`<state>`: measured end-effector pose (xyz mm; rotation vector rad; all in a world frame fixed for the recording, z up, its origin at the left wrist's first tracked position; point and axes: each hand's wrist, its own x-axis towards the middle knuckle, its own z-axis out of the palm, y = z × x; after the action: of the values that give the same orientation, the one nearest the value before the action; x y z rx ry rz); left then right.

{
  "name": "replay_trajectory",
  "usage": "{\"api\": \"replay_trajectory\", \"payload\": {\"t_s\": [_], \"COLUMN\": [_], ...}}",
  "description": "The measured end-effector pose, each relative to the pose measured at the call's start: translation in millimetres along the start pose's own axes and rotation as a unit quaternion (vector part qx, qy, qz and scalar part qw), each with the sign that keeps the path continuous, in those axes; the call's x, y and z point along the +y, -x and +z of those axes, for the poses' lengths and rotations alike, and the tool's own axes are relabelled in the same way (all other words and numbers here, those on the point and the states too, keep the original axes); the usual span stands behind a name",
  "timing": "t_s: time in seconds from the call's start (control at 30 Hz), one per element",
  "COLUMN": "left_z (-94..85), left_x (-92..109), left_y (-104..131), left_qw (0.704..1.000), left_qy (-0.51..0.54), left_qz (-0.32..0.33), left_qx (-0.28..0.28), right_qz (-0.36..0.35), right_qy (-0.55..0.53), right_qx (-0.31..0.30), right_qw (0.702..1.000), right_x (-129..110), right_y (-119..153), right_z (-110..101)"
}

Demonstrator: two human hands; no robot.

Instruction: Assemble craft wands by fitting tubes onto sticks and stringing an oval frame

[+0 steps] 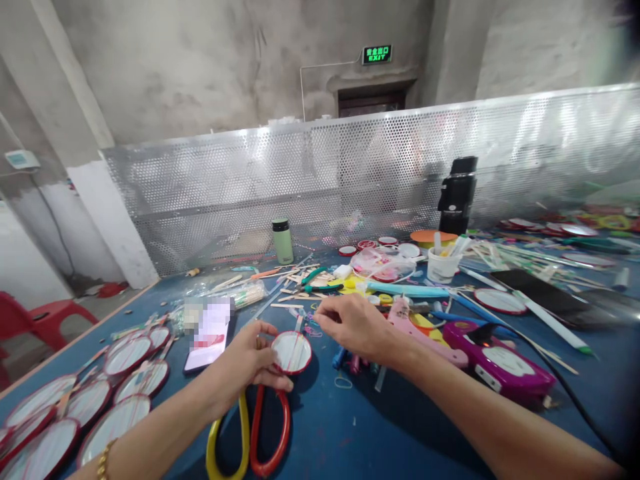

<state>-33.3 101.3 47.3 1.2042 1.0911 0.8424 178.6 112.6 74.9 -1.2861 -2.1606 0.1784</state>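
Pinched at its left edge in my left hand [257, 357] is a small round red-rimmed drum [291, 353]. Its white face is turned up toward me, and a flat stick points away from its far side. My right hand [353, 323] hovers just to the right with fingers curled together; whatever they hold, if anything, is hidden. Small pink and purple loops [311, 327] lie between the hands. Below the drum are the scissors' red handle [271, 433] and yellow handle [228, 440], their blades out of sight. A pink glue gun [425, 337] rests beyond my right forearm.
Several red-rimmed drums [127, 357] crowd the left side, near a phone [210, 337]. A purple box [500, 367] with a black cord sits right. Behind are green pliers [317, 283], sticks, a white cup [443, 265], a green tumbler [283, 241], a black flask [457, 197] and a perforated metal screen [240, 187].
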Motion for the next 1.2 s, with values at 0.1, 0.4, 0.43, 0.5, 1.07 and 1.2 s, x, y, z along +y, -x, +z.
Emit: {"api": "replay_trajectory", "payload": {"t_s": [0.1, 0.4, 0.43, 0.5, 1.07, 1.2], "left_z": [10.1, 25.1, 23.9, 20.1, 23.0, -14.6], "left_x": [-2, 1, 3, 8, 13, 21], "left_y": [1, 11, 12, 13, 20, 30], "left_qw": [1.0, 0.991, 0.988, 0.982, 0.983, 0.976], "left_qy": [0.02, 0.088, 0.107, 0.151, 0.15, -0.079], "left_qz": [-0.01, 0.077, 0.087, 0.097, 0.099, 0.16], "left_qx": [0.004, 0.063, 0.063, 0.055, -0.036, 0.121], "right_qz": [-0.005, 0.093, 0.111, 0.104, 0.01, 0.059], "right_qy": [0.025, -0.173, -0.259, -0.421, -0.383, -0.255], "right_qx": [-0.025, -0.085, -0.113, -0.147, -0.041, -0.05], "right_qw": [0.999, 0.977, 0.953, 0.889, 0.923, 0.964], "right_x": [0, 4, 2, -1, -38, -28], "right_y": [3, -2, -2, -3, 7, 8], "right_z": [12, 20, 18, 14, 14, 13]}}
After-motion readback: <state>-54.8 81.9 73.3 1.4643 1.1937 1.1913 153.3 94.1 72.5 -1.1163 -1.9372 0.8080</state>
